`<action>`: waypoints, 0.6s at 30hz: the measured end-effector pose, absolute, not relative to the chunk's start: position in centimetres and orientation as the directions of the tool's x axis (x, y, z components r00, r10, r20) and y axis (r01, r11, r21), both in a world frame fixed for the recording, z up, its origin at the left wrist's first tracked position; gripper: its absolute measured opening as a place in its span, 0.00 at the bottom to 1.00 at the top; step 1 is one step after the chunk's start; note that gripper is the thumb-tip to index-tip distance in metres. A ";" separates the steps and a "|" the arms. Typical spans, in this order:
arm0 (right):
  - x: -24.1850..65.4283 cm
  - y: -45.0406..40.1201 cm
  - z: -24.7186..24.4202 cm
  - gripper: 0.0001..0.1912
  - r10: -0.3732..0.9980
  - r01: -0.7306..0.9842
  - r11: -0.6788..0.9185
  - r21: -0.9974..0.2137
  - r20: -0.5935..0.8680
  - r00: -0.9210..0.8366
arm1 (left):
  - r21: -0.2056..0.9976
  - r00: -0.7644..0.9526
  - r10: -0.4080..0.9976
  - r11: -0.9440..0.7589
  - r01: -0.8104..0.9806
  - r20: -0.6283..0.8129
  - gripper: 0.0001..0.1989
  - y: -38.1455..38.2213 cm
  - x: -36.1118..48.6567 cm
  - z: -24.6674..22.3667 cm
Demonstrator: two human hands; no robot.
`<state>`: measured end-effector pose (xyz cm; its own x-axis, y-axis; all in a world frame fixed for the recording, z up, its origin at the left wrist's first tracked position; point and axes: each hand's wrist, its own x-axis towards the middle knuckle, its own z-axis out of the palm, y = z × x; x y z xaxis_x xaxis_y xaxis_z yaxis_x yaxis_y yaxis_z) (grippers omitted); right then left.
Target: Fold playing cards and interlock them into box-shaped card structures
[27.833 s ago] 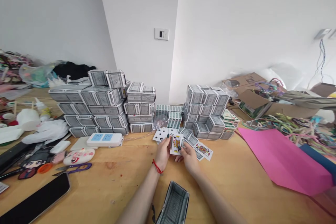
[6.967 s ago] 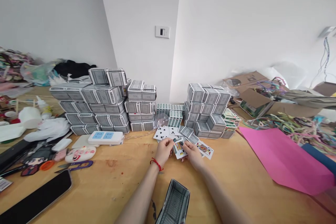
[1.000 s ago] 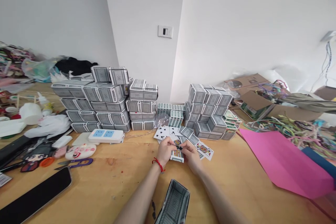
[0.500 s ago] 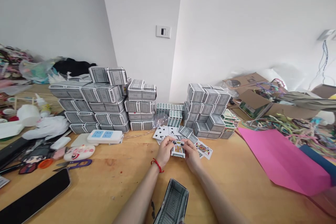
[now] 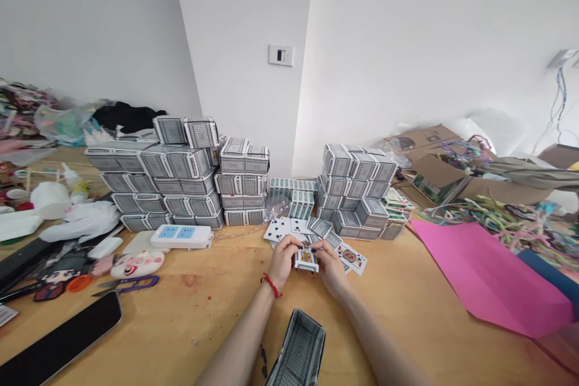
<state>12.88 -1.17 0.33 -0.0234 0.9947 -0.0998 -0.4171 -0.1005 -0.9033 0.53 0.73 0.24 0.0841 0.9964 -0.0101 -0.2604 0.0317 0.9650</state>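
A playing card (image 5: 306, 259) with a court figure, its near edge folded down, is between my two hands at the middle of the table. My left hand (image 5: 284, 256), with a red string bracelet (image 5: 271, 285) on its wrist, pinches the card's left far side. On the right far side, my right hand (image 5: 332, 265) grips the same card with fingertips closed. Loose playing cards (image 5: 277, 229) lie just beyond the hands, some face up and some back up. Between my forearms stands an open-topped box made of grey-backed cards (image 5: 301, 344).
Grey card blocks are stacked at left (image 5: 181, 181) and right (image 5: 357, 175). Green card packs (image 5: 302, 204) sit between them. A power strip (image 5: 181, 235), small scissors (image 5: 131, 283) and a phone (image 5: 63, 338) lie left. Pink paper (image 5: 488, 277) and tangled cords (image 5: 497, 223) lie right.
Both hands keep hold of the card in nearly the same place. The card's top face now looks tipped a little flatter. Nothing else has visibly moved.
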 end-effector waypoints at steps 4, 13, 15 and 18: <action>13.0 -1.1 0.4 0.05 0.994 -0.433 -0.105 -0.895 -0.108 -0.017 | 0.962 0.124 0.992 0.052 -0.268 -0.019 0.03 0.7 0.6 0.5; 13.0 -1.1 0.5 0.08 0.988 -0.507 -0.157 -0.848 -0.134 -0.082 | 0.985 0.095 0.989 -0.103 -0.138 0.116 0.06 0.6 0.2 0.4; 13.1 -1.0 0.4 0.11 0.983 -0.511 -0.182 -0.840 -0.156 -0.095 | 0.985 0.095 0.984 -0.139 -0.106 0.149 0.06 0.5 0.1 0.4; 13.3 -0.9 0.5 0.11 0.969 -0.494 -0.241 -0.836 -0.177 -0.174 | 0.981 0.101 0.980 -0.163 -0.102 0.174 0.07 0.2 0.1 0.7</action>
